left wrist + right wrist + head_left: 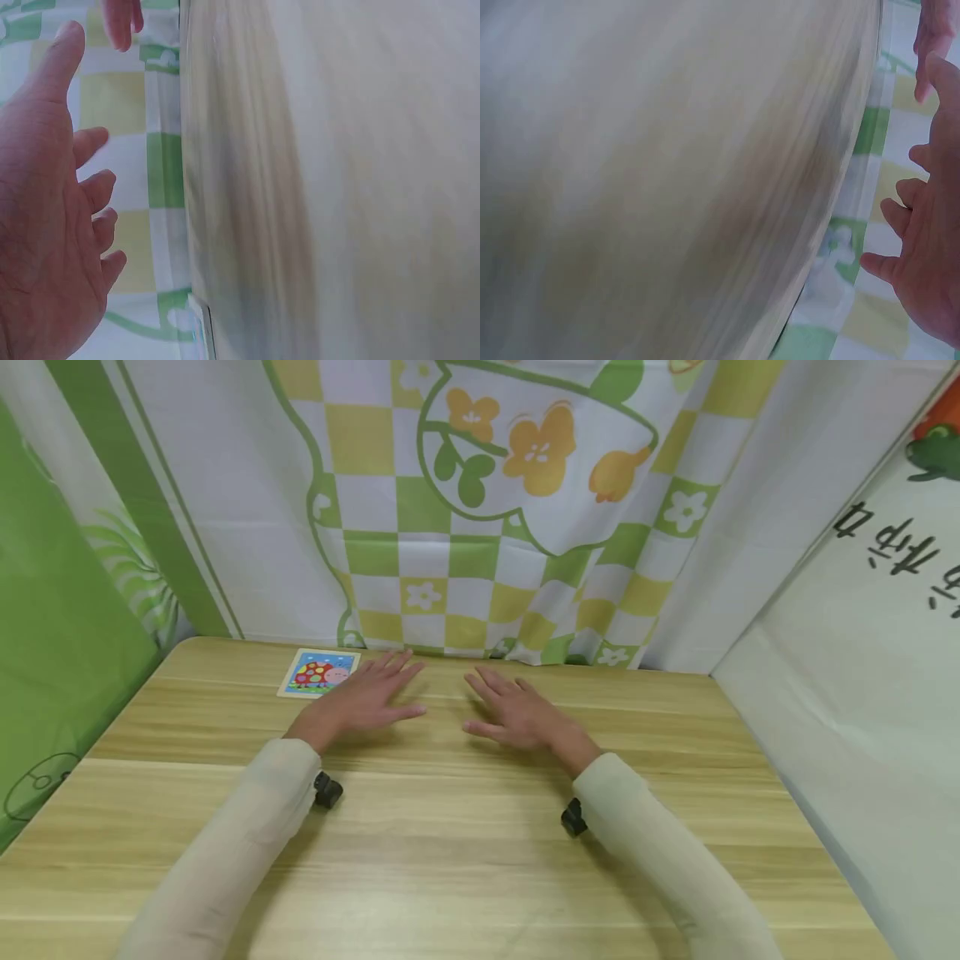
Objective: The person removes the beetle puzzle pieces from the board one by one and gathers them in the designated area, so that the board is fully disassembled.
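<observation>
My left hand (365, 695) is held over the far part of the wooden table with its fingers spread and nothing in them. Just beside it, partly covered by the hand in the head view, lies a small square ladybug picture (313, 674) with a pale border. My right hand (519, 710) is level with the left one, a gap between them, its fingers extended and holding nothing. In the left wrist view the left palm (45, 217) shows bare; in the right wrist view the right palm (937, 240) is bare too.
The wooden table (450, 860) stretches toward me. A checked, flowered curtain (450, 552) hangs along its far edge. Green cloth (67, 568) is at the left, and a white sheet with dark writing (847, 635) is at the right.
</observation>
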`<state>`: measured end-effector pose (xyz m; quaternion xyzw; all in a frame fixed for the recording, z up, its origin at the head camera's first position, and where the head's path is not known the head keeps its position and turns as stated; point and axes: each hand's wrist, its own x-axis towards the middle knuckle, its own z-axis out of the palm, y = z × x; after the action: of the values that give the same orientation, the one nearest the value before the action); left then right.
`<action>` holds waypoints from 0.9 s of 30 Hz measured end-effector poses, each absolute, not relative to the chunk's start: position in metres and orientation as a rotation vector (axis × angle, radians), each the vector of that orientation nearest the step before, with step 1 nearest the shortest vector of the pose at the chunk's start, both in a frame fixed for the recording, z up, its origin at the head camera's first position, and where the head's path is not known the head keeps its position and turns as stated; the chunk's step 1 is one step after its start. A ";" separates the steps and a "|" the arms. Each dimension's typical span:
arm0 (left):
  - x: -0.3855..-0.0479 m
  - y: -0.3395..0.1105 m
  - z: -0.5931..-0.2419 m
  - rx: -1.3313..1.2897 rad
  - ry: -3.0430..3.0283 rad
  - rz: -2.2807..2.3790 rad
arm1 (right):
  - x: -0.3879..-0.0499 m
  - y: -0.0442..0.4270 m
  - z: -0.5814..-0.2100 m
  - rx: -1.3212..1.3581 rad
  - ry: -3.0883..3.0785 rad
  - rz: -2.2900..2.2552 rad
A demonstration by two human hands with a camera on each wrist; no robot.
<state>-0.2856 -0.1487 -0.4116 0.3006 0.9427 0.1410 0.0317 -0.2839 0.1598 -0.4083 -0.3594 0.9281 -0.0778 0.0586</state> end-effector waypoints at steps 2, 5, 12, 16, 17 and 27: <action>-0.286 -0.156 -0.413 0.913 2.913 0.444 | -0.284 0.152 -0.408 -1.109 2.788 -0.221; -0.287 -0.167 -0.415 0.882 2.929 0.450 | -0.284 0.142 -0.408 -1.139 2.760 -0.191; -0.285 -0.193 -0.418 0.785 2.915 0.530 | -0.282 0.120 -0.405 -1.218 2.713 -0.109; -0.282 -0.207 -0.415 0.723 2.906 0.596 | -0.280 0.106 -0.401 -1.260 2.684 -0.053; -0.281 -0.211 -0.414 0.711 2.910 0.608 | -0.280 0.101 -0.400 -1.270 2.678 -0.044; -0.275 -0.239 -0.412 0.595 2.942 0.640 | -0.275 0.067 -0.407 -1.333 2.596 0.036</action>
<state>-0.2750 -0.2386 -0.4121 0.1936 0.9580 0.2084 0.0363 -0.2752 0.0671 -0.4072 -0.4538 0.8840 0.0124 0.1114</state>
